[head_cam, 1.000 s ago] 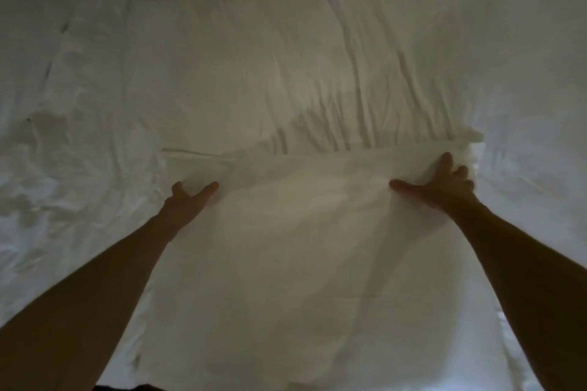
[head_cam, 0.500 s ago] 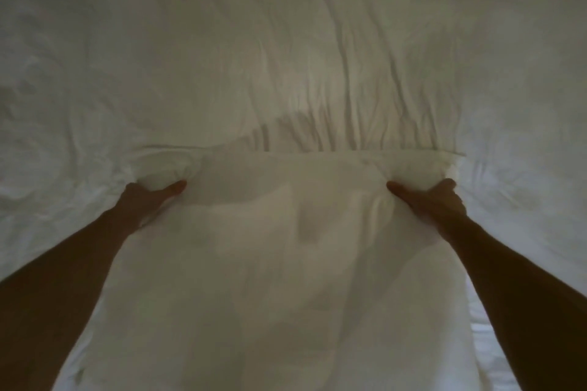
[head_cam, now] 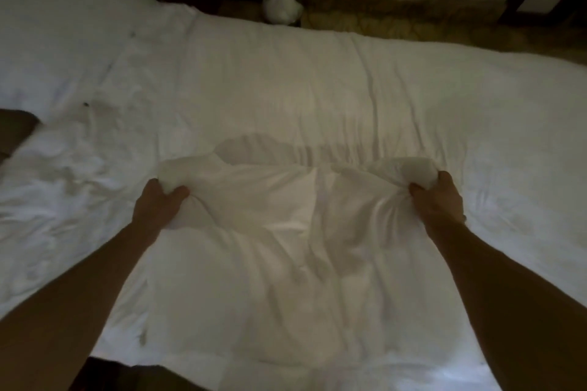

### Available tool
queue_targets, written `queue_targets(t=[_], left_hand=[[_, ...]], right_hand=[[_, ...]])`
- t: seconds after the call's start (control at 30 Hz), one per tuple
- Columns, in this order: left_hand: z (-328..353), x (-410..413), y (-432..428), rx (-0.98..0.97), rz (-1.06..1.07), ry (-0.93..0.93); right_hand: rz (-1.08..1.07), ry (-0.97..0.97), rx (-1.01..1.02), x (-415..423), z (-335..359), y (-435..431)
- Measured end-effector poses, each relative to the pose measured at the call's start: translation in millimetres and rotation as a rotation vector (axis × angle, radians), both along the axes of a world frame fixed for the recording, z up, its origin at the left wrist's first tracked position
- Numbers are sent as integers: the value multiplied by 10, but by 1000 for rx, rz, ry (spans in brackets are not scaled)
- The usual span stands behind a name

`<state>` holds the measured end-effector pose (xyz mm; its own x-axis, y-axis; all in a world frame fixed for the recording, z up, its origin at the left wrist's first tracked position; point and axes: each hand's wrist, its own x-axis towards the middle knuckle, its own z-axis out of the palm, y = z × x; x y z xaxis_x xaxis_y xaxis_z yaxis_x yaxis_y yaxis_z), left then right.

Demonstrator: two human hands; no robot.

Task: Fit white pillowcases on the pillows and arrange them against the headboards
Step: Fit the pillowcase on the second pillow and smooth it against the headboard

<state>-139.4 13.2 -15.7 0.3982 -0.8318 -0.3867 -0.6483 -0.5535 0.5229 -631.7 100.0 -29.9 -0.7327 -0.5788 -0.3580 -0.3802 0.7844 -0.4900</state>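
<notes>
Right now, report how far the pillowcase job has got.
Done: little I can confirm; the white pillowcase lies spread on the bed. In hand: the left hand and right hand each grip a bunched far corner; whether a pillow is inside is unclear. Left: finishing the fit, then setting it against a headboard.

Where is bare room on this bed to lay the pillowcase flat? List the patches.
Free: smooth duvet beyond the pillowcase, up to the bed's far edge, and right of the right hand. Crowded: rumpled bedding left of the left hand.
</notes>
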Motion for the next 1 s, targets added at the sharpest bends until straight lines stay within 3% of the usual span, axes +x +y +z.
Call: queue_targets(t=[0.43, 0.73, 1.0], left_hand=[[1718, 1785, 688, -364, 185, -49], [2064, 2835, 1140, -536, 387, 242], [2036, 3676, 1345, -469, 353, 224]], right_hand=[[121, -52, -490, 1570, 1749, -378], [124, -23, -543, 2714, 2325, -328], [63, -66, -519, 3416, 2404, -202]])
